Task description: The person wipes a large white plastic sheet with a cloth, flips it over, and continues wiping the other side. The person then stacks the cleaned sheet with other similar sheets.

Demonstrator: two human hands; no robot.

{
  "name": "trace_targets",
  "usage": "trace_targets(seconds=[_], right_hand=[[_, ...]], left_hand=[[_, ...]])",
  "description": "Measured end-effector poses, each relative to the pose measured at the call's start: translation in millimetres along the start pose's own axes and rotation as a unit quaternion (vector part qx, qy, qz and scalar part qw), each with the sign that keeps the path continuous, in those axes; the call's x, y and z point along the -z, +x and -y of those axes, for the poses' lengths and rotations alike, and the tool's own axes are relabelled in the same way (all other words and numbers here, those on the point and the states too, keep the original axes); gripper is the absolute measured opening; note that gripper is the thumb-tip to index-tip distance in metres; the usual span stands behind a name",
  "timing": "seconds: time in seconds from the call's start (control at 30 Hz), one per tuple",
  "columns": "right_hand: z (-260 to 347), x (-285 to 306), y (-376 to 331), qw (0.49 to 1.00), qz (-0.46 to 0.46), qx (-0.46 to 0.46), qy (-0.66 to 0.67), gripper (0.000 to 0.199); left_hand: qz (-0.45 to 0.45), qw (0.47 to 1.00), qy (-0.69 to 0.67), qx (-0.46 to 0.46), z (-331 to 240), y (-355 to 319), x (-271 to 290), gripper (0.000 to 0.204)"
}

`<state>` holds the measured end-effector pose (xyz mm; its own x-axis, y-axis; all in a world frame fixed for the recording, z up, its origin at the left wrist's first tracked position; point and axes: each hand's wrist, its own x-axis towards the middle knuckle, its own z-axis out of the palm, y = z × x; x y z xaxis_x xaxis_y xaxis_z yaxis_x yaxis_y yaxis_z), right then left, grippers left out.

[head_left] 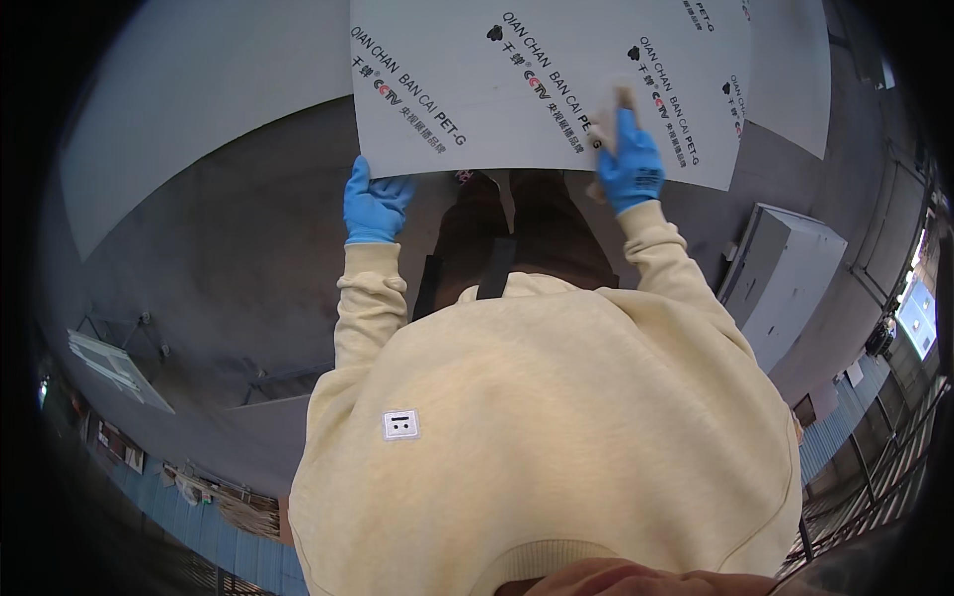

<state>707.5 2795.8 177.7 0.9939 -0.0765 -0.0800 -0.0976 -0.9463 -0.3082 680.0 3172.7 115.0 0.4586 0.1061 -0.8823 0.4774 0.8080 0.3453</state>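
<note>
A large white panel [457,109], its film printed with dark and red marks, lies before me with its near edge facing my body. My left hand [376,211], in a blue glove, grips the near left corner. Its thumb points up beside the corner, and the fingers curl under the edge, partly hidden. Toward the near right part of the panel, my right hand [632,169], also gloved in blue, holds a beige cloth [598,139] against the printed face. Bits of the cloth stick out past the fingertips and beside the hand.
More pale panels [199,109] extend to the far left and far right [795,79]. A light grey cabinet [785,268] stands on the floor to my right. At the lower left is a white slatted frame [119,363]. Blue wall sheeting [224,526] runs behind.
</note>
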Motion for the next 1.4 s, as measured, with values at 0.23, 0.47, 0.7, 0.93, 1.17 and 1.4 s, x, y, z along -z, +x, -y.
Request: trace_targets(seconds=[0.23, 0.47, 0.7, 0.93, 1.17, 1.4], right_hand=[[-41.3, -3.7, -8.1, 0.980, -0.098, -0.171, 0.038, 0.057], [127.3, -64.6, -25.8, 0.973, 0.120, 0.193, 0.029, 0.036], [-76.4, 12.7, -19.0, 0.978, -0.103, -0.071, 0.165, 0.047], [-180.1, -3.5, -29.6, 0.935, -0.254, -0.218, -0.120, 0.065], [-13.5, 1.9, -11.1, 0.995, 0.053, -0.079, 0.022, 0.049], [-201.4, 38.9, -22.9, 0.944, -0.144, -0.296, -0.005, 0.046]], left_hand=[[-0.037, 0.999, -0.020, -0.001, 0.4, 1.8, -7.9, 0.051], [-0.021, 0.999, -0.032, 0.030, -9.1, -1.0, -19.8, 0.052], [-0.030, 1.000, 0.001, 0.008, -14.6, 10.2, -2.5, 0.051], [-0.007, 1.000, 0.018, 0.002, -8.1, 21.4, 2.2, 0.056], [0.128, 0.975, 0.016, 0.178, 100.3, -42.5, -90.3, 0.087], [0.124, 0.983, 0.027, 0.133, 141.8, -20.4, -112.1, 0.075]])
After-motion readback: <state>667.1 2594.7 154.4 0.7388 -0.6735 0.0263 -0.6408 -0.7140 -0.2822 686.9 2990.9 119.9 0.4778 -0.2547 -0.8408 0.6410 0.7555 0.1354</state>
